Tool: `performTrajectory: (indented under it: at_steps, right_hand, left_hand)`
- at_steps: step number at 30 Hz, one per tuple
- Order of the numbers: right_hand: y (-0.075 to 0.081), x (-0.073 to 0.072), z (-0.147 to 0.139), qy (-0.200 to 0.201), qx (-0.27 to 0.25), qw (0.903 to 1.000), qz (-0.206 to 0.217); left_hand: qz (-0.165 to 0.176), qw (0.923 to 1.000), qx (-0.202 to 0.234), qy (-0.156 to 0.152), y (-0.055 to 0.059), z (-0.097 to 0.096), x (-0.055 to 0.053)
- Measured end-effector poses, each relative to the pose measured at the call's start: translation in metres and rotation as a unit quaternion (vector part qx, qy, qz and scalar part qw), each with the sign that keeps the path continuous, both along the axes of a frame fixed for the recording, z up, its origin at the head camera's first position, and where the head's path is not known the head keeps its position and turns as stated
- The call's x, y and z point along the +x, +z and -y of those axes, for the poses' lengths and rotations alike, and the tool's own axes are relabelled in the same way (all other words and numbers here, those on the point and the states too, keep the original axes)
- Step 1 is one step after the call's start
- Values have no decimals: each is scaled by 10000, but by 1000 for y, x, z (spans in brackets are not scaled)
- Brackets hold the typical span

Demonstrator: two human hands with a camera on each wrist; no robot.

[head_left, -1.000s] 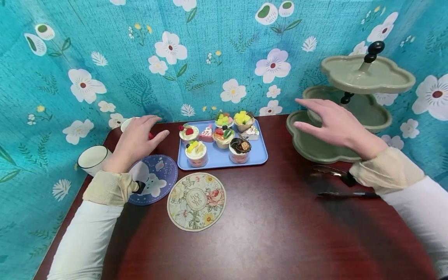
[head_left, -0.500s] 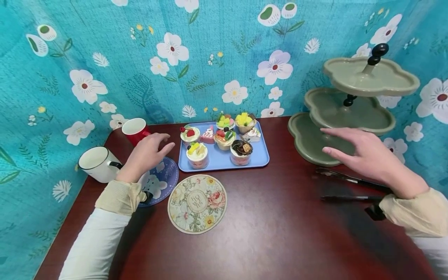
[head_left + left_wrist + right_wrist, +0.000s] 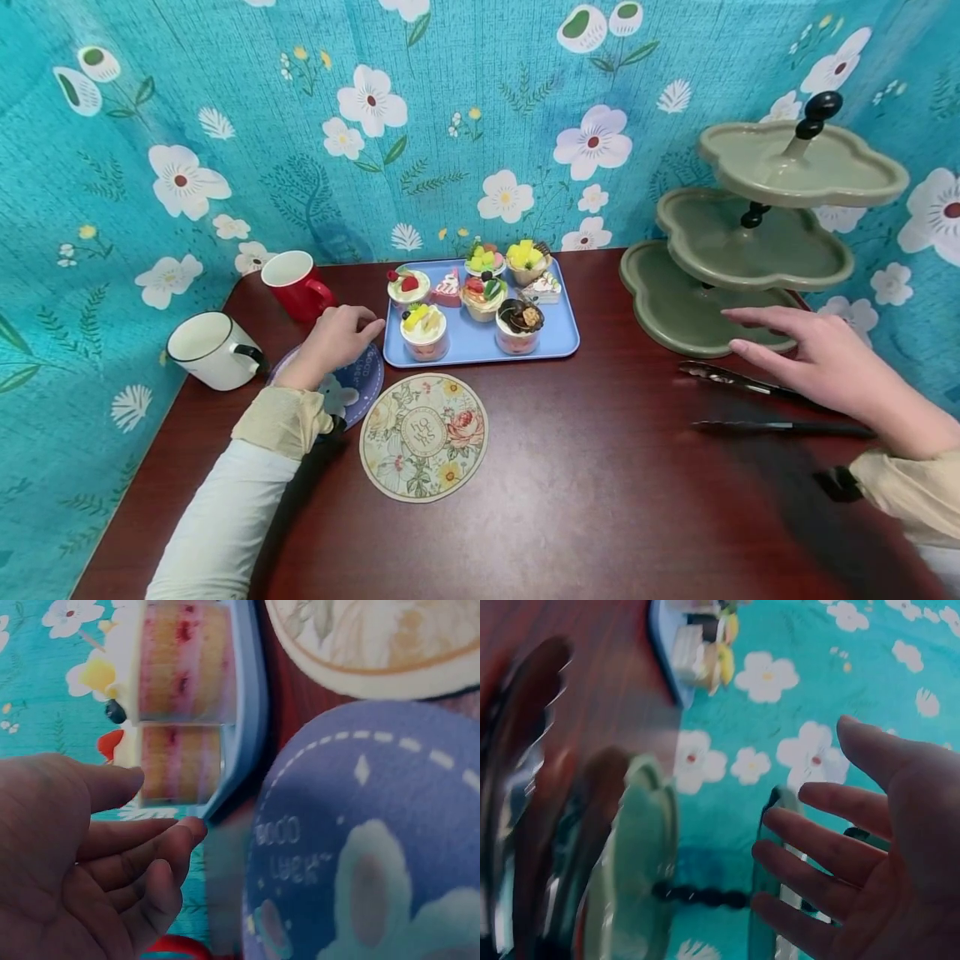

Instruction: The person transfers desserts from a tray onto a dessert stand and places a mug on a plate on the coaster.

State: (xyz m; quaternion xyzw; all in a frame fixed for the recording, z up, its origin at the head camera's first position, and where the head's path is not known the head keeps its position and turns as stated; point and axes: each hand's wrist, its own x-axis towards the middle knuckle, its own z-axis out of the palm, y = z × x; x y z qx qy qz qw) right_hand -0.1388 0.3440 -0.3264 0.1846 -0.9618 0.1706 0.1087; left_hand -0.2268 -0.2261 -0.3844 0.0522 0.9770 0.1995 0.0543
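My left hand (image 3: 337, 340) hovers over the round blue placemat with a cartoon bear (image 3: 352, 385), just left of the blue tray (image 3: 465, 354). Its fingers are loosely bent and hold nothing; in the left wrist view the fingertips are near the tray's corner, apart from the dessert cups (image 3: 184, 761). My right hand (image 3: 821, 358), fingers relaxed and holding nothing, is in the air above black-handled metal tongs (image 3: 780, 427), in front of the green three-tier stand (image 3: 667, 308). On the tray sit several small desserts, among them a chocolate-topped cup (image 3: 517, 327) and a pink cake slice (image 3: 447, 289).
At the left stand a red mug (image 3: 296, 292) and a white mug with a black handle (image 3: 213, 354). A round floral placemat (image 3: 423, 437) lies in front of the tray. A blue flowered cloth (image 3: 465, 125) hangs behind the dark table (image 3: 585, 500).
My left hand has shifted right and down from beside the mugs toward the tray. From over the stand, my right hand has drawn back to the right and toward me.
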Motion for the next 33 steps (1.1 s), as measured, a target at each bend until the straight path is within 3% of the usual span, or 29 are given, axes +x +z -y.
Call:
performTrajectory:
  at_steps: [7,12,17,26,33]
  right_hand:
    - [-17,5,-25,-260,217,9991,266]
    - [-32,8,-40,-562,393,9950,726]
    - [-49,10,-56,-582,530,9921,975]
    - [-72,14,-76,-766,350,9862,1428]
    - [-84,19,-84,-837,419,9823,1624]
  left_hand:
    - [168,9997,56,187,-7,-4,-3]
    - [266,9995,90,151,-9,-5,-5]
    - [408,9991,89,120,-14,-6,-7]
    - [308,9994,138,10,-19,-5,-9]
    - [360,9992,149,90,-22,-4,-11]
